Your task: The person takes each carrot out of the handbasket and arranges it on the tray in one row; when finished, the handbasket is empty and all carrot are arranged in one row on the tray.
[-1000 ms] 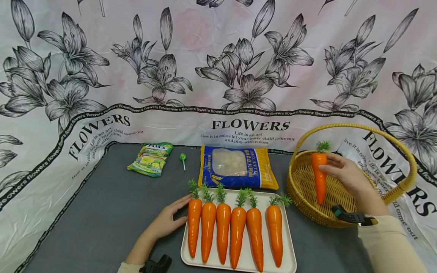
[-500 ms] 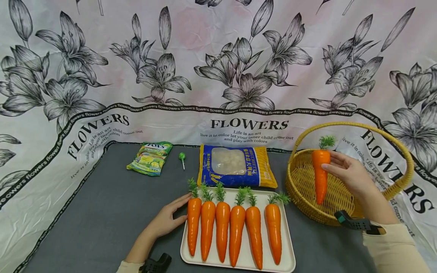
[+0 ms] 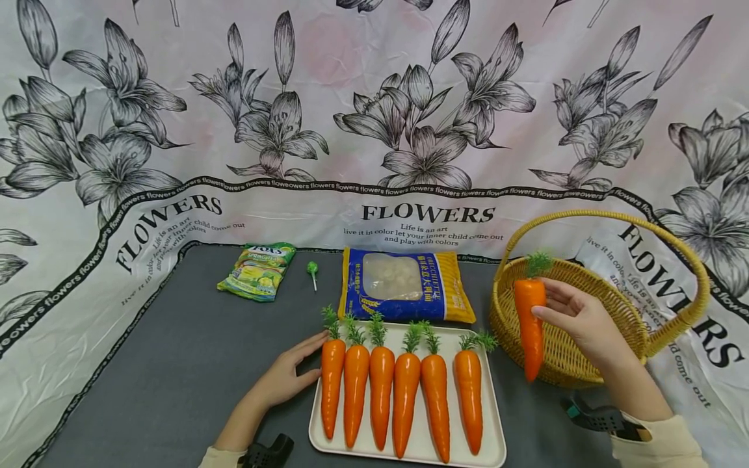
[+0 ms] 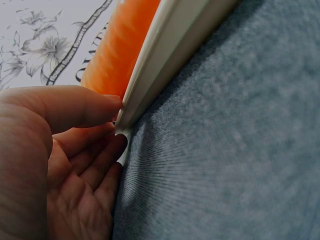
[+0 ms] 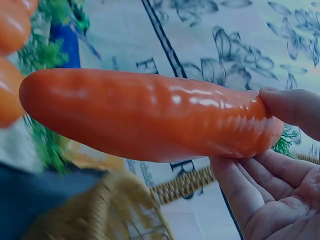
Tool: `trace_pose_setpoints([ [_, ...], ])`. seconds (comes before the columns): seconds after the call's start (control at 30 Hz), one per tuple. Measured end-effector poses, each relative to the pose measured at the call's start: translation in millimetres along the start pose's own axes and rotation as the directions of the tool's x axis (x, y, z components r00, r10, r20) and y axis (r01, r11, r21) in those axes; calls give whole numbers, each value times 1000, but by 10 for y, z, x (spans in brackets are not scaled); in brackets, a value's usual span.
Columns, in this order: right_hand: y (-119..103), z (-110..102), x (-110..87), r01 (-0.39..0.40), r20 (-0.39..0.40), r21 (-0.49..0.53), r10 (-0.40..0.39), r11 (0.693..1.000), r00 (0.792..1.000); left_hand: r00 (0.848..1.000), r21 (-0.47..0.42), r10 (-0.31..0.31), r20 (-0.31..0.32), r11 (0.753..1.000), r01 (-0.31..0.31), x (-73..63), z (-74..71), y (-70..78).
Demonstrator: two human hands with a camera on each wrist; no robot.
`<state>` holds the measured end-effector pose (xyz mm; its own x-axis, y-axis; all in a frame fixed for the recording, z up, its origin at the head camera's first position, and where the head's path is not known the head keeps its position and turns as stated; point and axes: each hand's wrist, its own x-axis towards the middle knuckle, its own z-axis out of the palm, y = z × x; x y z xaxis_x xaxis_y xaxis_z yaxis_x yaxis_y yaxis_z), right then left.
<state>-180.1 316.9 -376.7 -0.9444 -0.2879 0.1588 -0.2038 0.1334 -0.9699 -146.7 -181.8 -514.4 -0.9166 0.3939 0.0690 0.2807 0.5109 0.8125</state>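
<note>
My right hand (image 3: 579, 318) pinches an orange carrot (image 3: 531, 331) with a green leafy top between thumb and fingers. The carrot hangs tip down over the left rim of a yellow wicker basket (image 3: 508, 338). In the right wrist view the carrot (image 5: 145, 115) lies across the picture, gripped near its leafy end. My left hand (image 3: 287, 374) touches the left edge of a white tray (image 3: 490, 390), where several carrots (image 3: 381, 390) lie in a row, tops away from me. In the left wrist view the thumb of my left hand (image 4: 70, 145) meets the tray rim (image 4: 165, 55).
Behind the tray lies a blue and yellow pasta bag (image 3: 409, 286). A green-topped lollipop (image 3: 313, 273) and a green and yellow candy bag (image 3: 257, 272) lie further left on the grey table (image 3: 175, 364). The basket's tall handle (image 3: 608, 214) arches over its opening.
My right hand has carried the carrot from inside the basket's opening leftward and nearer to me, over its left rim. The left hand and the tray have stayed in place.
</note>
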Motion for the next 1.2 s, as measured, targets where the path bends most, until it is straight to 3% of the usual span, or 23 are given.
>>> trace_pose_setpoints([
  [0.33, 120, 331, -224, -4, 25, -24, 5, 1000, 1000, 1000, -6, 5, -1, 1000, -5, -4, 7, -1],
  [0.6, 292, 529, -359, -112, -3, -111, 112, 988, 994, 1000, 13, 4, -6, 1000, -4, -10, 10, -7],
  [1.2, 560, 782, -503, -321, -75, -110, 314, 941, 946, 1000, 6, 6, -3, 1000, -6, -1, 0, 5],
])
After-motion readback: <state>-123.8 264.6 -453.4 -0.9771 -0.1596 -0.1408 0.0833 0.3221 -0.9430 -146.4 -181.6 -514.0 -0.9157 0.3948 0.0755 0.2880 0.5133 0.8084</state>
